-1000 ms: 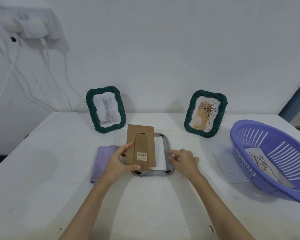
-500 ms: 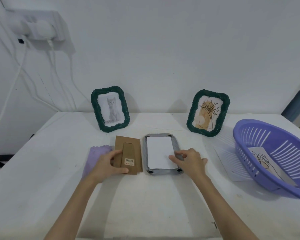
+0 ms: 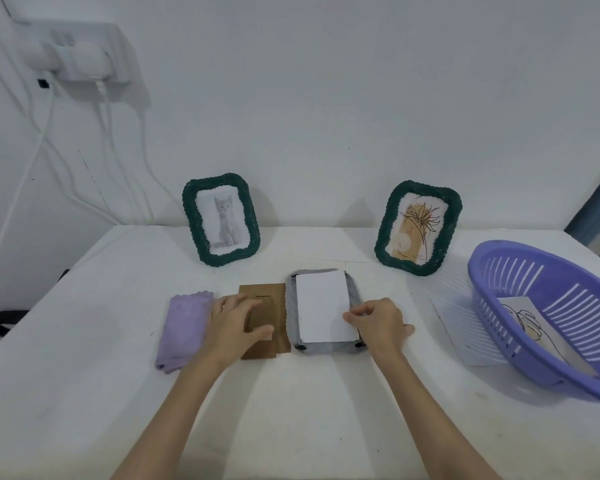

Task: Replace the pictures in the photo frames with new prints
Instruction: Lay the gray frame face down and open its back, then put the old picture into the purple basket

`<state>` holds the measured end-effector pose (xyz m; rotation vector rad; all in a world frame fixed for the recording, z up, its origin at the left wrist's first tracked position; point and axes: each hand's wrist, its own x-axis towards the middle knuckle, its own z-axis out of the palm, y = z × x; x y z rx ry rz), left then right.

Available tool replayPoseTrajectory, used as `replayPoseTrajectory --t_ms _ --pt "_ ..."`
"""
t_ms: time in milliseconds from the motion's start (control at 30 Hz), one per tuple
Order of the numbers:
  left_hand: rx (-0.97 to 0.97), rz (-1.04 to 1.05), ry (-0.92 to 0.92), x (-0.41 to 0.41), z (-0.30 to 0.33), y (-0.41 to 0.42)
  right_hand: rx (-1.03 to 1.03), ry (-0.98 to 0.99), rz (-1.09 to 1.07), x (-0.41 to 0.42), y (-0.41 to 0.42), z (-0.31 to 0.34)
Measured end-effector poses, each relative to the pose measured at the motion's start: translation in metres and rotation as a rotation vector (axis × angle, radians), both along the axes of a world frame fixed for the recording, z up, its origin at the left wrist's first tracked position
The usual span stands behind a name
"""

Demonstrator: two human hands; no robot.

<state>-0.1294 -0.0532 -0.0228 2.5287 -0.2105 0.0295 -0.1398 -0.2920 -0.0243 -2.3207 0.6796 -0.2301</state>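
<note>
Head view: everything below is seen from above and behind the hands, with clock directions taken from the open frame.
Open frame: lies face down on the white table, grey back rim upward, at the centre of the near half.
Print in it: a white sheet, blank side up, resting inside the grey rim and slightly skewed.
Right hand: at 4 o'clock on the frame; thumb and fingertips pinch the sheet's lower right edge, fingers curled together on the paper.
Backing board: brown card with a fold-out stand, flat on the table at 9 o'clock, just beside the frame.
Left hand: rests flat on the backing board, fingers spread apart and straight, holding nothing.
Purple cloth: folded, at 9 o'clock beyond the board, touching the left hand's outer edge.
Cat frame: dark green woven frame standing upright at 11 o'clock, against the wall.
Plant frame: matching green frame, upright, at 1 o'clock.
Purple basket: at 3 o'clock, well apart; a line-drawing print lies inside.
Loose sheet: white paper partly under the basket's near side.
Wall: a socket with plugs and white cables at 10 o'clock, high up.
</note>
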Motion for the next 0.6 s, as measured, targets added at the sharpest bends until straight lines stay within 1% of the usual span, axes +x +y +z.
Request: replayPoseTrajectory --t_ms 67,133,200,267,367,467,533,600 --pt "-0.1 -0.026 -0.1 -0.003 0.0 -0.015 -0.02 -0.073 0.032 -0.001 0.0 -0.001" --pt "-0.215 -0.062 -0.123 -0.004 -0.001 -0.029 0.012 -0.142 0.111 -0.001 -0.002 -0.002" --pt "-0.311 -0.086 -0.111 -0.002 -0.003 -0.039 0.053 -0.172 0.202 -0.001 -0.005 -0.002" --pt "-0.458 -0.108 -0.025 -0.002 0.0 -0.05 0.152 -0.243 0.242 0.002 -0.01 -0.003" --pt "-0.699 -0.149 0.124 0.001 0.009 -0.07 0.38 -0.391 0.25 0.001 -0.016 0.003" --pt "-0.947 -0.128 0.239 0.004 0.02 -0.091 0.488 -0.478 0.259 -0.003 -0.025 0.015" --pt "-1.043 -0.123 0.244 0.006 0.024 -0.104 0.444 -0.476 0.262 -0.007 -0.036 0.025" --pt "-1.056 -0.15 0.226 0.005 0.03 -0.119 0.3 -0.466 0.274 -0.012 -0.053 0.035"
